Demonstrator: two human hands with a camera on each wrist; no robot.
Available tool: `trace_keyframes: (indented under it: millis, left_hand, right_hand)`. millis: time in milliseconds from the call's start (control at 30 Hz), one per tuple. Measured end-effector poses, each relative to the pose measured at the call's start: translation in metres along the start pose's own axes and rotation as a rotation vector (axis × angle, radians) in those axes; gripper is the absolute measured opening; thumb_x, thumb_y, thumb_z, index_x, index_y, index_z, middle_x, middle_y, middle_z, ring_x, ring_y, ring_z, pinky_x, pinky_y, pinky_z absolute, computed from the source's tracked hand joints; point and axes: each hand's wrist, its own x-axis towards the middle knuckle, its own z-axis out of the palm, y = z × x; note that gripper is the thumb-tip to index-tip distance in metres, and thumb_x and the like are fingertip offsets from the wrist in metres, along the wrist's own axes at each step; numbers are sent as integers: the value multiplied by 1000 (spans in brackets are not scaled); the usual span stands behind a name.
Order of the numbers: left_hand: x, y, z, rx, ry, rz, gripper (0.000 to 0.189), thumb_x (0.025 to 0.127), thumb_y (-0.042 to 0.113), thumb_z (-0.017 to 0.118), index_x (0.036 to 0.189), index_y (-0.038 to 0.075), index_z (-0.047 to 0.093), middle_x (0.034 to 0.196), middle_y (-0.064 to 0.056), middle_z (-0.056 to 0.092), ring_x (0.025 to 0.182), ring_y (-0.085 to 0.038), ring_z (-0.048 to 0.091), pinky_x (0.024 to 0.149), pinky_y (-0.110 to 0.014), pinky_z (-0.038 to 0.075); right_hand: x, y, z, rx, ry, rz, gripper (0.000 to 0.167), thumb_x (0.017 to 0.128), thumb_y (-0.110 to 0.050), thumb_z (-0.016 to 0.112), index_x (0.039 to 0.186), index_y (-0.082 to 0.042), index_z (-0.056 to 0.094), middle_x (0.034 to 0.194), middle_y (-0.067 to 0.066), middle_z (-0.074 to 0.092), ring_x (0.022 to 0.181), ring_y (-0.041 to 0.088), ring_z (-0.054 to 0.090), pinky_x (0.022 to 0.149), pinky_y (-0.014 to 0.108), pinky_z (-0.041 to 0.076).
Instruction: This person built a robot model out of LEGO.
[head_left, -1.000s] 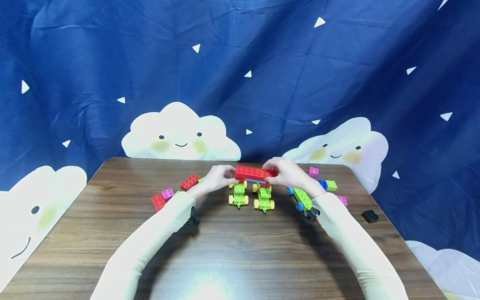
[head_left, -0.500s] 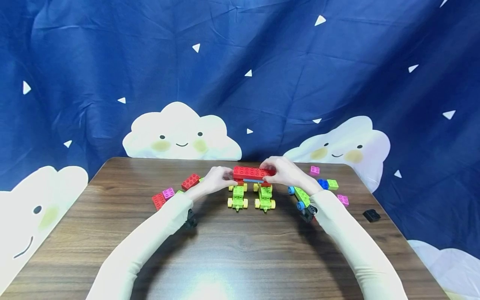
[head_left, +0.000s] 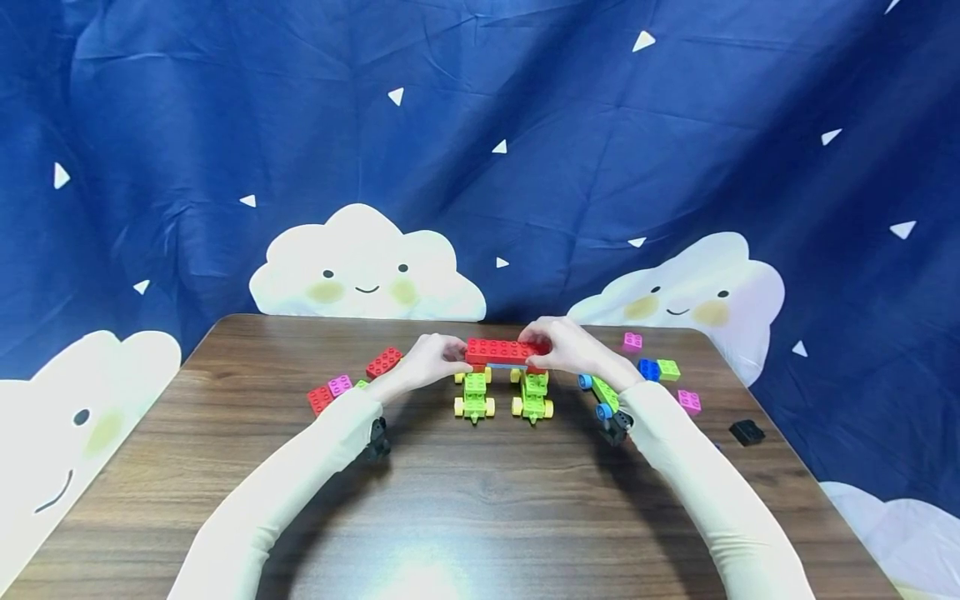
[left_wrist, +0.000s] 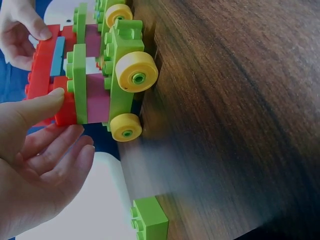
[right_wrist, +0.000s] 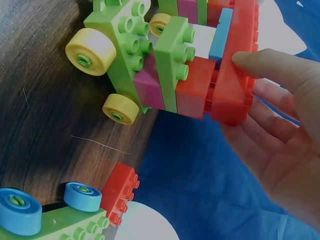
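Note:
A long red toy brick [head_left: 498, 351] bridges two stacks on lime-green wheeled bases, the left base [head_left: 475, 398] and the right base [head_left: 534, 400], both with yellow wheels. My left hand [head_left: 429, 360] pinches a small red brick [left_wrist: 66, 102] below the bridge's left end. My right hand [head_left: 567, 346] grips the long brick's right end, thumb on its side. In the right wrist view, studs show in a narrow gap between the long brick and the red brick [right_wrist: 195, 87] beneath. A thin blue brick [left_wrist: 58, 56] sits under the bridge's middle; pink bricks [left_wrist: 97, 95] sit lower in the stacks.
Red bricks [head_left: 384, 362] and a pink brick [head_left: 340, 385] lie left. At right are a green base with blue wheels [head_left: 604, 394], a blue brick [head_left: 648, 369], a green brick [head_left: 668, 370], pink bricks [head_left: 689, 402] and a black piece [head_left: 747, 432] near the table edge.
The long red brick has shifted slightly left and sits more level and a little lower. The two wheeled bases stand slightly farther apart. Both hands keep their holds.

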Motion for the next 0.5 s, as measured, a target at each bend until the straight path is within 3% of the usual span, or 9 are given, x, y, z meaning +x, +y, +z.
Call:
trace_keyframes:
  millis: [333,500]
  left_hand:
    - [-1,1,-1,-10,18,52,50,87,23,75,129,-1,61,107,-14,73,97,-25,70,89,-38,58]
    - [0,5,-2,0,33,69,43,88,22,74,125,2,65,108,-13,74,97,-25,71,89,-39,57]
  right_hand:
    - [-3,-3,0,9,4,-16,30,84,-12,76,111,-1,70,105,13,73,93,25,63,87,43,54]
    - [-5,0,-1,17,-16,-23,32,87,-16,74,115,-1,69,109,14,72,95,25,62,88,43,52]
